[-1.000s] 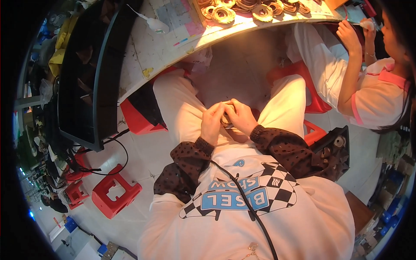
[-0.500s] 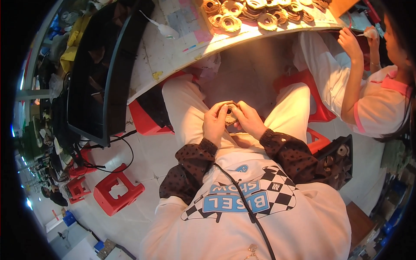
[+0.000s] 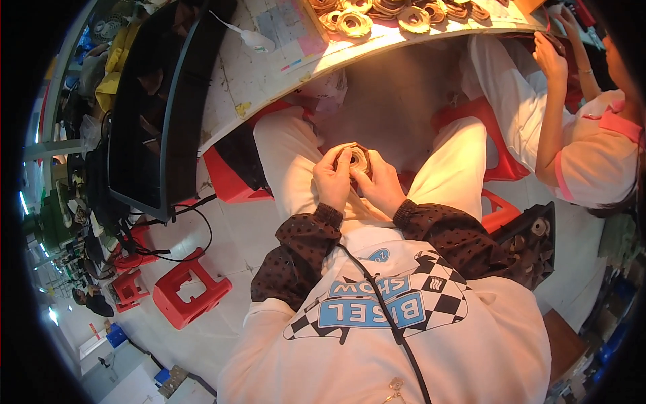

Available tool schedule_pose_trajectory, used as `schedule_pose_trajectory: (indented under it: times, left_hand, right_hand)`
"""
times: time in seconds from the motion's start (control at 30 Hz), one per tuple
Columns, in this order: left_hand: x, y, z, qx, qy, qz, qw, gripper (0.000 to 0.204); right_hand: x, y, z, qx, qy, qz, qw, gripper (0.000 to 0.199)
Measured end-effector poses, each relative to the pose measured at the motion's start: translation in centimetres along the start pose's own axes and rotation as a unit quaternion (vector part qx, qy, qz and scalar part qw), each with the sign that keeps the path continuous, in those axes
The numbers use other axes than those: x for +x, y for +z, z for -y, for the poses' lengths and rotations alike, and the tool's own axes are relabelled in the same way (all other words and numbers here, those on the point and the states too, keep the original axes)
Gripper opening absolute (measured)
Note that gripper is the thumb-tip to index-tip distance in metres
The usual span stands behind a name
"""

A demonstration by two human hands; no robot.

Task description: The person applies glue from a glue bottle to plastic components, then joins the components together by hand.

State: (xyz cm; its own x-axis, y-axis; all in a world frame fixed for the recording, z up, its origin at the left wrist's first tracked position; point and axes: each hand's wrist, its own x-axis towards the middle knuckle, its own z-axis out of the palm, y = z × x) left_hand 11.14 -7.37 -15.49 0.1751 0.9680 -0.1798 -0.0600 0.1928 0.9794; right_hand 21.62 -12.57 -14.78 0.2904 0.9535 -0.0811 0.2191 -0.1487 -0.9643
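Since a second ago the bench edge has slid higher in the frame and both my hands sit a little lower over my lap, still clasped round the same small part. At upper left lies the black tray on the pale bench; lower left stands a red stool. Centre frame, my left hand curls its fingers shut on the small ring coil, and my right hand pinches its other side. I judge I am mid-way through working this coil; next calls for turning it steadily without losing grip. More coils lie along the top, and a co-worker's hand is at upper right.
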Motion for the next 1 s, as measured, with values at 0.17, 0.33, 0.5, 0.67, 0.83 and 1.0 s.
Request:
schedule_pose_trajectory:
  times: [0.17,0.33,0.5,0.67,0.83,1.0]
  left_hand:
    - [0.0,0.0,0.1,0.029,0.016,-0.01,0.999,0.016]
    - [-0.3,0.1,0.0,0.017,-0.002,-0.014,1.0,0.016]
    - [-0.6,0.2,0.0,0.044,-0.018,-0.016,0.999,0.016]
    - [-0.3,0.0,-0.1,0.054,-0.01,0.005,0.998,0.017]
    - [-0.4,-0.4,-0.1,-0.012,-0.07,0.026,0.997,0.017]
    - [-0.3,-0.5,-0.2,0.004,-0.069,0.028,0.997,0.017]
  right_hand:
    - [0.4,0.6,0.0,-0.047,0.028,0.005,0.998,0.027]
    - [0.9,0.7,0.0,-0.034,0.022,0.001,0.999,0.032]
    - [1.4,1.1,-0.3,-0.101,0.062,0.004,0.993,0.034]
    - [1.7,1.0,-0.2,-0.143,0.055,-0.009,0.988,0.033]
    - [1.7,0.4,-0.1,-0.223,0.02,-0.013,0.974,0.035]
    - [2.0,0.9,-0.6,-0.196,0.012,-0.023,0.98,0.036]
